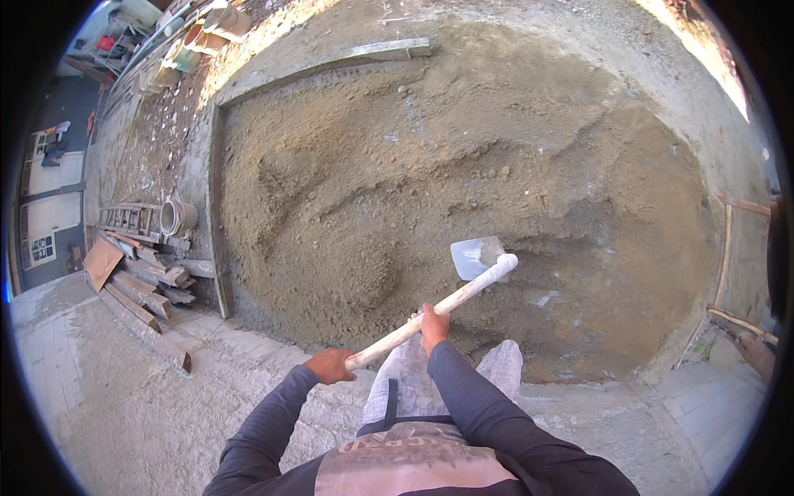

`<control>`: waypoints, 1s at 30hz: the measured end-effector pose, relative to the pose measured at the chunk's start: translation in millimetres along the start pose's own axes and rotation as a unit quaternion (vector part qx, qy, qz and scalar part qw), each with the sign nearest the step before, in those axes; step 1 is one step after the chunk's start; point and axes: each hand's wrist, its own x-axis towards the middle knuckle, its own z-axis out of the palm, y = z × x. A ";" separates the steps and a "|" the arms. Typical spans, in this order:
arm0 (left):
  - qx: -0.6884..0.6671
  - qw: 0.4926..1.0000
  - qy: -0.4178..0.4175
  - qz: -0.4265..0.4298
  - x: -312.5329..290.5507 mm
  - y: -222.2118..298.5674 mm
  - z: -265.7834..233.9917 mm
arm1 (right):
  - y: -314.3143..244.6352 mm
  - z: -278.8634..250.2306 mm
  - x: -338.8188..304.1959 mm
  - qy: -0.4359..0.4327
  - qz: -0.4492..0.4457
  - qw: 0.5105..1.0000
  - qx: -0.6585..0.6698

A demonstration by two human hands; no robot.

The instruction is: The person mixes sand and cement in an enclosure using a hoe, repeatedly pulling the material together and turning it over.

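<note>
Both my hands grip the pale wooden handle of a hoe [471,291], which slants from lower left to upper right in front of my legs. My left hand [331,365] is closed round the handle's near end. Further up the shaft, my right hand [433,327] is wrapped round it. The hoe's broad, light grey metal blade [473,257] is at the far end, over the loose sandy mix; whether it touches the mix I cannot tell. That grey-brown heap of sand or dry mortar [356,273] spreads widely ahead of me, rougher and higher on the left.
Wooden boards [217,190] edge the heap at the left, and another board [389,51] lies at the far side. A stack of timber [145,285], a wooden ladder [132,220] and a whitish bucket [178,217] stand to the left. Several buckets [203,37] line the far left.
</note>
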 end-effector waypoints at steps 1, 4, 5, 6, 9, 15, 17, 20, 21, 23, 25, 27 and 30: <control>0.037 0.998 0.038 0.024 17.4 31.0 19.1 | -35.2 -17.7 7.0 0.009 -0.022 1.000 -0.001; 0.022 0.993 0.041 0.108 79.9 163.5 60.9 | -172.0 -92.5 32.6 0.059 -0.098 0.993 0.020; 0.010 0.987 0.050 0.152 98.7 217.8 71.1 | -221.4 -132.3 46.7 0.057 -0.130 0.989 0.032; -0.003 0.983 0.058 0.175 110.5 256.5 82.8 | -260.5 -151.1 43.1 0.097 -0.145 0.984 0.027; 0.016 0.978 0.044 0.205 171.6 341.2 120.8 | -354.3 -227.5 64.4 0.113 -0.203 0.973 0.016; 0.124 0.982 0.045 0.133 258.6 508.7 108.5 | -449.5 -319.2 148.0 0.183 -0.149 0.966 0.108; 0.115 0.986 0.012 0.120 273.5 552.6 142.6 | -482.7 -363.4 159.5 0.200 -0.132 0.967 0.082; 0.093 0.987 -0.001 0.132 303.2 600.9 185.3 | -516.0 -422.4 182.0 0.162 -0.070 0.980 0.096; 0.089 0.988 -0.007 0.122 304.6 617.1 183.1 | -528.0 -436.0 183.8 0.160 -0.063 0.981 0.092; 0.090 0.989 -0.030 0.110 302.8 664.2 174.2 | -561.0 -455.5 187.0 0.158 -0.064 0.978 0.119; 0.119 0.984 -0.036 0.129 324.8 692.8 166.2 | -587.7 -475.2 201.7 0.181 -0.050 0.972 0.143; 0.130 0.981 -0.044 0.138 353.0 714.5 167.0 | -608.8 -490.8 221.2 0.205 -0.039 0.964 0.165; 0.154 0.974 -0.049 0.158 426.3 754.6 162.2 | -644.0 -538.2 279.0 0.210 -0.071 0.958 0.180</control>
